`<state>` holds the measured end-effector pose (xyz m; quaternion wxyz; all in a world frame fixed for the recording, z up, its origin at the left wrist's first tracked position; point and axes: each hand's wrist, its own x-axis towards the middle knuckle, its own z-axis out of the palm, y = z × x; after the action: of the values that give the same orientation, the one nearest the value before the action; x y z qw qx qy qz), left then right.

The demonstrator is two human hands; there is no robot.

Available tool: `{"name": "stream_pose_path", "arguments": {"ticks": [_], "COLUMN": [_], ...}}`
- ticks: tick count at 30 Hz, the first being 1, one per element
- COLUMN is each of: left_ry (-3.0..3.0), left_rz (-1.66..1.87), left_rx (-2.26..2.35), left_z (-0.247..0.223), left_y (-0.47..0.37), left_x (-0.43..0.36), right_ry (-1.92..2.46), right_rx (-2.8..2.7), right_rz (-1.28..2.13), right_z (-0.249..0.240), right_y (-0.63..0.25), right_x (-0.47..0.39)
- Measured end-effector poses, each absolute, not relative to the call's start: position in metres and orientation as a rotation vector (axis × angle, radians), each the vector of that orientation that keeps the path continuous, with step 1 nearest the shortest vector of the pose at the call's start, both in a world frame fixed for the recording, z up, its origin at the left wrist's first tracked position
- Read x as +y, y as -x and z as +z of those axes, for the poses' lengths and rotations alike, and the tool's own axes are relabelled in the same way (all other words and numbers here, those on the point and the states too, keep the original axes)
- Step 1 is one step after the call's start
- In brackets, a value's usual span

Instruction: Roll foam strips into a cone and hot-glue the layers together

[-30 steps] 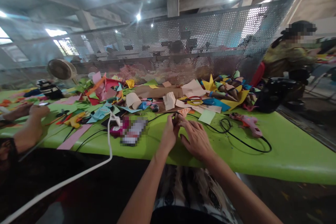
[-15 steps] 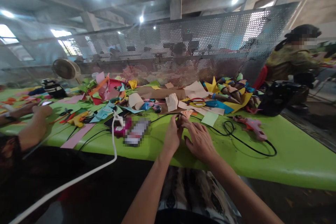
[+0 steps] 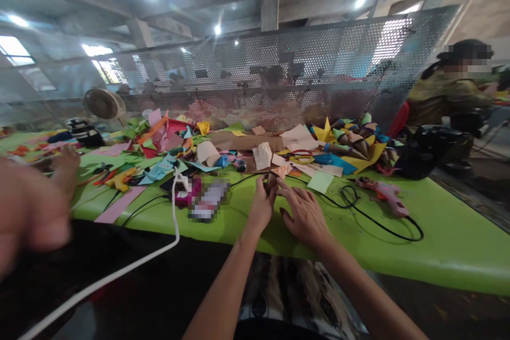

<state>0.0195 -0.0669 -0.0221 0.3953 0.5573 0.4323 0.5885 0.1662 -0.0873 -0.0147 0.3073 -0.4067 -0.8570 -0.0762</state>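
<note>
Above the near half of the green table, my left hand pinches a small rolled brown paper piece. A peach-coloured paper tip shows at its far end. My right hand comes in from the right, its fingertips closed against the same piece, thumb lower and bent inward. Fingers cover much of the piece, so its full shape is hidden. A pale green paper square lies just beyond my right hand. To the right rests a pink glue gun with a black cord.
A phone and a magenta power strip with a white cable lie left of my hands. Behind are paper scraps, scissors and a yellow glue gun. Another person's blurred hand is at the left edge.
At far left, another person's hand has come up close to the camera. The brown paper piece between my fingers shows more now. My hands stay in nearly the same place.
</note>
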Motion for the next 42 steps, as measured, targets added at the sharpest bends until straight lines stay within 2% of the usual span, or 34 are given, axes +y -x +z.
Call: {"name": "stream_pose_path", "arguments": {"ticks": [11,26,42], "left_ry": [-1.237,-1.235,-1.679], "left_rz": [1.488,1.387,0.766], "left_rx": [1.125,1.489,2.023], "left_z": [-0.019,-0.024,-0.007], "left_y": [-0.018,-0.016,-0.013], "left_x": [-0.066,-0.041,-0.029], "right_ry": [1.077,0.977,1.064], "right_rx": [-2.272,-2.066,-2.114], "right_rz": [-0.196,-0.111,-0.029], "right_z": [-0.015,-0.016,0.002], "right_y": [-0.166,-0.182,-0.22], "right_x": [-0.087,-0.081,-0.06]}}
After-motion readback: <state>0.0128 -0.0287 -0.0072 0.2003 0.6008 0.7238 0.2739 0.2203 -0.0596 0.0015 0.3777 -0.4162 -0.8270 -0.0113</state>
